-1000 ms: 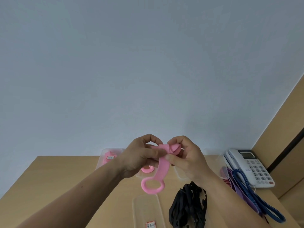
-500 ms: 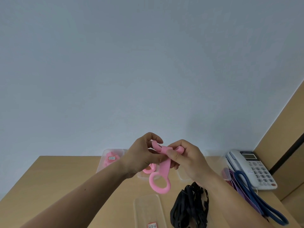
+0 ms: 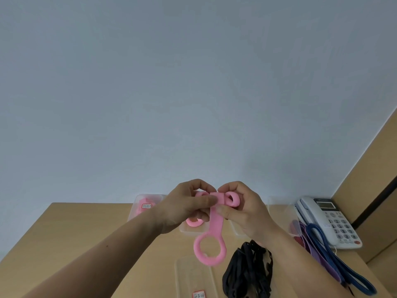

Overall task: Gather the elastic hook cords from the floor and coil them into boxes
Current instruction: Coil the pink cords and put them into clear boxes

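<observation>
On the desk (image 3: 64, 233), at ten o'clock from the hands, a clear box (image 3: 148, 201) already holds a pink coil. The left hand (image 3: 182, 209) pinches the pink cord (image 3: 216, 222) raised above the desk, and the right hand (image 3: 245, 214) grips its rolled end. Black cords (image 3: 249, 272) at five o'clock and blue and purple cords (image 3: 318, 239) at three o'clock lie uncoiled.

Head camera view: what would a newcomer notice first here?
The pink band stands out: the left hand and right hand pinch its folded top at centre frame, above the desk, with its ring end dangling below. Under it a black cord pile lies on the wooden desk. At the right, blue and purple bands trail beside a white telephone.
</observation>
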`<state>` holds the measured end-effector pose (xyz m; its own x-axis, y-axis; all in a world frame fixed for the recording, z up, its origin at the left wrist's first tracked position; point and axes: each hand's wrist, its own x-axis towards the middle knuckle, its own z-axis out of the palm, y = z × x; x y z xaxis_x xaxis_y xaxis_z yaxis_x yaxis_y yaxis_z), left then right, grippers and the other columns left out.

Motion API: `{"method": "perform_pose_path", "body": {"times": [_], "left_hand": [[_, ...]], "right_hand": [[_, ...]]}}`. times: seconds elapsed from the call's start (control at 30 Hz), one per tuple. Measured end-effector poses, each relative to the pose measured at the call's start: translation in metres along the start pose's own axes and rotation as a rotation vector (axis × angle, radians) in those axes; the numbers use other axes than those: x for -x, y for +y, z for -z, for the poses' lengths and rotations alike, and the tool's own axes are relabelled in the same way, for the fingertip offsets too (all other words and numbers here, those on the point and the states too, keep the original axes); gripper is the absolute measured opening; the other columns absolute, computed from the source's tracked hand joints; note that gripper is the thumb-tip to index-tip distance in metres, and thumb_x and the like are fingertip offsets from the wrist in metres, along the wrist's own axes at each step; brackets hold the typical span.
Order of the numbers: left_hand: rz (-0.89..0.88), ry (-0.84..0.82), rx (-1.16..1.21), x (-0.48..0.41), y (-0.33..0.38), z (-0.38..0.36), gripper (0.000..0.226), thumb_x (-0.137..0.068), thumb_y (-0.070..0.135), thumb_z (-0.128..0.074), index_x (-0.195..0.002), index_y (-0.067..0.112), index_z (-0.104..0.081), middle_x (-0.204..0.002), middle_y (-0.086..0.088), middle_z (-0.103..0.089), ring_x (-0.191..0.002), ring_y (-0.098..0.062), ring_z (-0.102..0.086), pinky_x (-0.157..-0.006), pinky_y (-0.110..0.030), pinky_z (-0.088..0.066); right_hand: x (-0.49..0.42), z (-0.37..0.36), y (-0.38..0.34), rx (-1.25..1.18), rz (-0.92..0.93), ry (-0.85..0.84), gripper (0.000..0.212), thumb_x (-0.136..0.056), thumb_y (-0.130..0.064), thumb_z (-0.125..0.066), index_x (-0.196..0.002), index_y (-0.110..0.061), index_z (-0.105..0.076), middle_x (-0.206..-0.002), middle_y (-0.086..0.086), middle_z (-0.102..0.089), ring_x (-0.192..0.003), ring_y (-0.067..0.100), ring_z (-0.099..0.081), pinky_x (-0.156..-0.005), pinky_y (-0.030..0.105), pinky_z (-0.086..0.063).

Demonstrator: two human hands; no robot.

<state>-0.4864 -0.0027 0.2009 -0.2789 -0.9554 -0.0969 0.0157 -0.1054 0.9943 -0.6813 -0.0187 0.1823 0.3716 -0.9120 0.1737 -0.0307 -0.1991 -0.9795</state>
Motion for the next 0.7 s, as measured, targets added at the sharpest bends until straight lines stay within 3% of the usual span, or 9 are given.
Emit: {"method": "perform_pose_path", "body": {"times": [0.23,0.37,0.5,0.7], "left_hand": [[-0.104,0.044,-0.024,-0.001,-0.003,-0.004,0.029,-0.073,0.007,-0.075,-0.101,0.005,-0.066,-0.093,-0.018,-0.067,-0.075,-0.032,-0.061,-0.073,-0.041,-0.051],[-0.171,0.055,-0.042,-0.002,-0.005,-0.006,0.023,-0.078,-0.003,-0.076,-0.094,0.011,-0.067,-0.102,-0.017,-0.068,-0.085,-0.038,-0.068,-0.08,-0.045,-0.056],[-0.214,0.015,-0.098,-0.004,-0.006,-0.01,0.025,-0.082,-0.005,-0.073,-0.097,0.013,-0.065,-0.103,-0.012,-0.069,-0.084,-0.025,-0.071,-0.072,-0.029,-0.055],[-0.145,0.088,-0.157,-0.006,-0.007,-0.013,0.046,-0.071,0.013,-0.083,-0.11,0.017,-0.06,-0.101,-0.012,-0.068,-0.08,-0.023,-0.069,-0.072,-0.032,-0.055]], "right_hand": [[0.002,0.002,0.002,-0.015,-0.04,0.031,0.04,-0.066,-0.014,-0.079,-0.102,-0.02,-0.064,-0.097,0.005,-0.069,-0.083,0.019,-0.066,-0.075,0.033,-0.057],[0.001,0.005,-0.002,-0.14,-0.108,0.039,0.044,-0.075,-0.036,-0.079,-0.105,-0.008,-0.064,-0.088,0.007,-0.067,-0.071,0.023,-0.062,-0.066,0.032,-0.05],[0.001,0.007,-0.006,-0.102,-0.186,0.014,0.065,-0.077,-0.051,-0.066,-0.094,0.011,-0.057,-0.072,0.013,-0.066,-0.063,0.021,-0.061,-0.055,0.03,-0.048],[0.003,0.009,-0.005,-0.013,-0.102,0.07,0.025,-0.086,-0.028,-0.069,-0.087,-0.003,-0.067,-0.068,0.009,-0.068,-0.056,0.016,-0.058,-0.054,0.024,-0.047]]}}
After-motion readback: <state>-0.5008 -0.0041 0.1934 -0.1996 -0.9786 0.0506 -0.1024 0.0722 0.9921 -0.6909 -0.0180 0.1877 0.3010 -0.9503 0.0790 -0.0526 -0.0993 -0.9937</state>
